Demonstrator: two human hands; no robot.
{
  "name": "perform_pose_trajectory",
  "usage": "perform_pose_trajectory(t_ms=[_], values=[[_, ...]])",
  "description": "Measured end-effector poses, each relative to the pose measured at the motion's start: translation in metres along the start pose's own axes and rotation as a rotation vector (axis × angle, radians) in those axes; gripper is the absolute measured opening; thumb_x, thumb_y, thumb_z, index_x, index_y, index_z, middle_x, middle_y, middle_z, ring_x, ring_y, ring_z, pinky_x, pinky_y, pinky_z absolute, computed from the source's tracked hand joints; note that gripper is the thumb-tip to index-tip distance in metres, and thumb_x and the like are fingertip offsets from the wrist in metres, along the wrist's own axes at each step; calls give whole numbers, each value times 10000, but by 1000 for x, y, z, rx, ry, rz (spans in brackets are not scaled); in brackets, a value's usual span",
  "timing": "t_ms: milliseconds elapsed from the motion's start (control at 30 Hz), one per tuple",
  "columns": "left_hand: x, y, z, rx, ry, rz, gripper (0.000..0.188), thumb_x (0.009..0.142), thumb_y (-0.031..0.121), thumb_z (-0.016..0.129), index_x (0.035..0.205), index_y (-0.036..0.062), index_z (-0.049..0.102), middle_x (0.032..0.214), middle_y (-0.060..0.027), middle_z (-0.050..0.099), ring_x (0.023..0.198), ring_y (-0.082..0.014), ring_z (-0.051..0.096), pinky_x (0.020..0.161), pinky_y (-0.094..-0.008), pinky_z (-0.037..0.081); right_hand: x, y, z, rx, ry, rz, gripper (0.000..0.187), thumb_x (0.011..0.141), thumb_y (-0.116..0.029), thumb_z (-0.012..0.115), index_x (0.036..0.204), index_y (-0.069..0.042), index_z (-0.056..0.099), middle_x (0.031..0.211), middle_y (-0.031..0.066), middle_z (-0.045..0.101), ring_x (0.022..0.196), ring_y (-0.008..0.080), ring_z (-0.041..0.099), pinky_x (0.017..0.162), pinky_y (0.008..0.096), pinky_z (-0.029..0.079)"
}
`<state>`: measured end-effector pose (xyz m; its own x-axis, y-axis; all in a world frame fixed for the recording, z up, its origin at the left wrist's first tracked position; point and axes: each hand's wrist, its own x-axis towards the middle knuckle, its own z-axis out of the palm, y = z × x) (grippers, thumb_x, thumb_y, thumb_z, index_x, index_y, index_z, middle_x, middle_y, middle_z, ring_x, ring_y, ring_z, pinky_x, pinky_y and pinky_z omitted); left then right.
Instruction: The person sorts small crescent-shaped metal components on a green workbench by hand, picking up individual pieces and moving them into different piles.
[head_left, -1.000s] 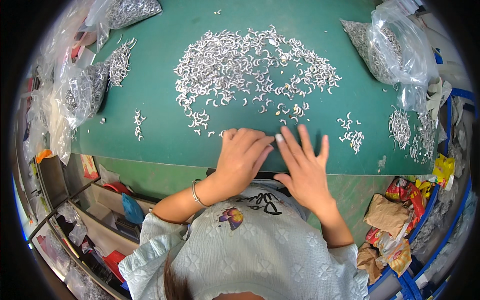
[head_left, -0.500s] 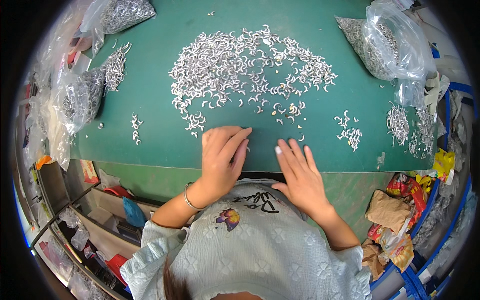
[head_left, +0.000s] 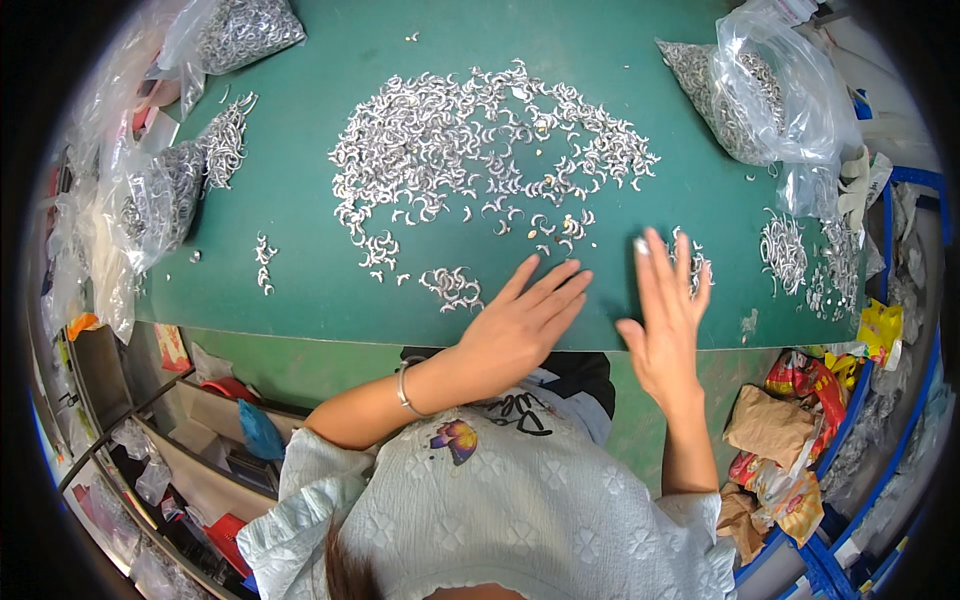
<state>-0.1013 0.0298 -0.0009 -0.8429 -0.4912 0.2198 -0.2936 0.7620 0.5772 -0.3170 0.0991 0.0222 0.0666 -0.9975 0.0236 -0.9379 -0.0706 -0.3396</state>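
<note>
Clips [head_left: 480,150], small curved silver pieces, lie heaped mid-desk [head_left: 300,290]. I see my left hand [head_left: 520,325] flat, fingers spread, holding nothing, at the near edge beside a small clump [head_left: 452,287]. My right hand [head_left: 665,320] is open, empty. Clear bags [head_left: 770,85] of clips sit at the far right corner; another bag [head_left: 160,200] lies at the left edge.

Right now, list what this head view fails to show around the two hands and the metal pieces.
- Under the left hand: the palm lies flat on the green table, so any pieces beneath it are hidden.
- The small cluster behind the right hand: partly covered by its fingers.
- The curved metal pieces: too small to tell their exact shape.
- The clear bag: its top is cut off by the picture's rim.
</note>
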Motion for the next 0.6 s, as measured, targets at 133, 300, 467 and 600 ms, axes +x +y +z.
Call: perform_pose_trajectory(t_ms=[133,300,467,600], values=[[-22,-9,-12,-1,59,-113,399,794,-39,613,1193,-41,602,1381,-165,536,1338,-331,468,1118,-569,284,40,-17,11,20,-78,-104,727,821,-298,693,1444,-45,416,1561,80,321,1468,334,223,1119,656,137],[-32,-12,-21,-15,138,-208,387,818,-43,629,1203,-31,598,1375,-160,542,1329,-336,474,1117,-573,276,17,-6,4,88,-102,-38,669,861,-309,660,1437,-58,431,1551,67,350,1462,325,253,1129,654,95],[8,-5,-10,99,39,-169,442,842,-4,605,1279,-39,542,1430,-163,481,1364,-333,423,1119,-587,263,2,-4,0,-19,-97,43,628,964,-497,427,1407,-54,481,1528,95,390,1450,369,268,1123,662,43],[10,-4,-13,170,-26,-140,424,831,6,609,1249,-44,564,1436,-150,478,1365,-327,419,1116,-600,262,-7,5,-5,111,61,110,580,1008,-473,374,1366,-43,529,1500,99,430,1446,369,282,1128,642,42]])
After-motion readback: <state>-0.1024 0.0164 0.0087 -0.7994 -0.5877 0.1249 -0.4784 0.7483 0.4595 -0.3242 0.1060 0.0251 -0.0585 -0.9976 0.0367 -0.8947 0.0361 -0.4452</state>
